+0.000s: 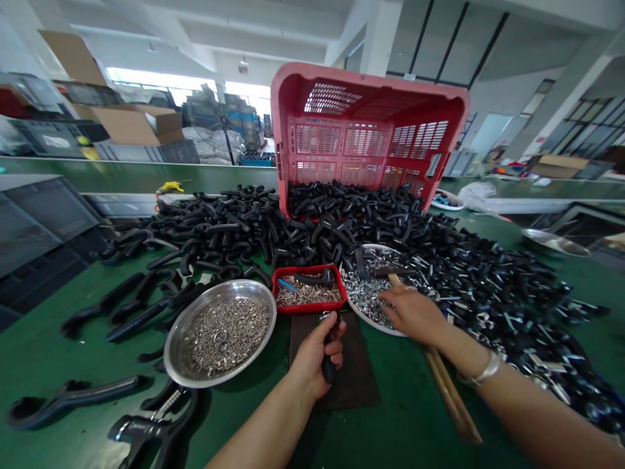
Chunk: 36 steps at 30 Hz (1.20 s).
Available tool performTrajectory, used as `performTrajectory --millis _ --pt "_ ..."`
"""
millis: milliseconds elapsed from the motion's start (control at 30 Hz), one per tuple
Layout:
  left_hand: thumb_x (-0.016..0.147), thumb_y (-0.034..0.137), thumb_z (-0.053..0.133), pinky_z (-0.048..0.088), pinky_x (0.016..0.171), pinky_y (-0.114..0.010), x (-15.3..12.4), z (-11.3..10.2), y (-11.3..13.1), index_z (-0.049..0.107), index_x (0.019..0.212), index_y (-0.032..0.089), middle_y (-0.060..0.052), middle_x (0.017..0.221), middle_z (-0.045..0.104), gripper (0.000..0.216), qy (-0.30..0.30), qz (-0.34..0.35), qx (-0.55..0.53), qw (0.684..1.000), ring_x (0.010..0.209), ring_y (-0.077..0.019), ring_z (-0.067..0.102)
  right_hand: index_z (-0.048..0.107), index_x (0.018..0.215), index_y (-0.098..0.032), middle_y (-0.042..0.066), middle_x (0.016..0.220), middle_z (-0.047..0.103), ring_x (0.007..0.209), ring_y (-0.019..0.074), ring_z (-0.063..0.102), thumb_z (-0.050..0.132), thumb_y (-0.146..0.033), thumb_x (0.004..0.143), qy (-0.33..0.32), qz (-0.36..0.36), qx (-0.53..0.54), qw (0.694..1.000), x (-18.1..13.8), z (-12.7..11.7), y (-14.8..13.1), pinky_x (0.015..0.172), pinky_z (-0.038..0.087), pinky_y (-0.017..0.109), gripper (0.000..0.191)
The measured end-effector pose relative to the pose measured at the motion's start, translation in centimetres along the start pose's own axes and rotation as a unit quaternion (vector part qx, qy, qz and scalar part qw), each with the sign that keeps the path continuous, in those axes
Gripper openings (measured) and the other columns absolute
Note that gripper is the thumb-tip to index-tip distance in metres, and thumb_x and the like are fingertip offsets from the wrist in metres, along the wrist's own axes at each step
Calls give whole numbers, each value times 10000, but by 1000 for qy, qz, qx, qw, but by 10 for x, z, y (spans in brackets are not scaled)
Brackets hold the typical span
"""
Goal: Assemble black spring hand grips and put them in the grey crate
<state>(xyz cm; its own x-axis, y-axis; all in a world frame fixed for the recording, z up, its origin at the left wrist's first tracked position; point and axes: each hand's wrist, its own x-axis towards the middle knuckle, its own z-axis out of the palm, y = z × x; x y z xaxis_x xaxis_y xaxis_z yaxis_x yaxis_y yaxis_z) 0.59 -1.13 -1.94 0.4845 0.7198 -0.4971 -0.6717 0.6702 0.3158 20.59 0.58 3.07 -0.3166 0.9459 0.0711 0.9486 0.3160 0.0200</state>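
My left hand (319, 355) is closed round a black plastic handle piece (330, 365), held upright over a dark flat pad (361, 378). A small shiny metal bit shows at the top of that piece, beside my thumb. Over the white plate (366, 320) of small silvery metal parts (359, 293), my right hand (413, 314) has its fingers curled down among the parts. What its fingertips pinch, if anything, is hidden. A hammer (452, 397) lies under my right hand and wrist, its head resting on the plate and its wooden handle slanting towards me.
A steel bowl (173, 361) of small metal pins stands left of a red tray (307, 307) of screws. Black handle pieces (234, 221) heap up behind, spilling from a tipped red crate (371, 75). Assembled pieces (508, 326) cover the right; grey bins (39, 208) stand left.
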Motion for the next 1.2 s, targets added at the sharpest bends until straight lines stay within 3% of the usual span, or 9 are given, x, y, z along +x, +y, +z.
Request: performTrajectory --millis 100,233,300,433,600,800,1000,1133,1200 --pt "778 317 582 216 301 -96 0 1 1 499 783 132 48 658 535 203 -14 -2 -1 1000 322 32 266 663 891 -190 107 918 614 900 252 567 466 -222 753 -70 37 -66 995 1 -7 33 749 445 396 242" --pt "763 352 595 211 310 -98 1 -1 0 486 760 137 59 642 506 241 -28 0 12 1000 331 32 258 672 870 -232 77 906 591 884 229 563 498 -205 690 -112 -15 -72 991 5 -12 46 731 439 352 252" --pt "755 360 602 208 312 -100 1 -3 0 486 748 133 60 643 496 256 -36 -2 21 999 336 33 254 664 912 -247 64 944 588 912 209 554 497 -195 683 -106 -8 -63 992 9 -13 54 753 428 320 288" --pt "748 369 608 206 318 -104 2 -4 0 492 742 129 59 638 480 267 -44 -1 33 998 343 32 244 651 960 -222 78 951 624 891 199 573 462 -233 740 -64 117 -65 989 21 -9 85 746 424 299 291" --pt "742 365 616 195 318 -102 3 -5 -1 497 749 129 56 637 479 265 -53 -3 35 998 348 33 241 644 962 -189 91 920 653 838 223 600 440 -307 760 -70 130 -62 987 24 9 108 695 438 310 311" --pt "732 354 630 204 318 -95 4 -6 0 501 760 131 49 661 503 259 -53 -2 35 998 354 31 263 610 1006 -196 63 916 652 816 184 602 405 -368 790 -43 127 -28 991 27 24 104 682 441 264 344" --pt "729 348 636 212 324 -93 4 -8 1 505 772 128 40 688 511 260 -72 -14 22 997 366 31 274 605 884 -125 136 881 635 822 236 591 424 -311 787 10 134 -33 990 26 13 105 699 440 324 277" --pt "734 341 633 221 325 -93 6 -9 1 507 772 122 36 702 513 256 -82 -15 16 996 374 30 284 557 946 -130 93 782 643 703 215 609 467 -375 784 151 94 77 981 9 -1 55 630 464 322 307" --pt "742 339 626 222 326 -93 6 -10 1 511 783 120 35 707 512 250 -87 -15 12 996 378 29 287 545 969 -166 66 819 649 695 176 617 466 -382 801 164 31 188 968 0 -5 14 593 477 276 285"
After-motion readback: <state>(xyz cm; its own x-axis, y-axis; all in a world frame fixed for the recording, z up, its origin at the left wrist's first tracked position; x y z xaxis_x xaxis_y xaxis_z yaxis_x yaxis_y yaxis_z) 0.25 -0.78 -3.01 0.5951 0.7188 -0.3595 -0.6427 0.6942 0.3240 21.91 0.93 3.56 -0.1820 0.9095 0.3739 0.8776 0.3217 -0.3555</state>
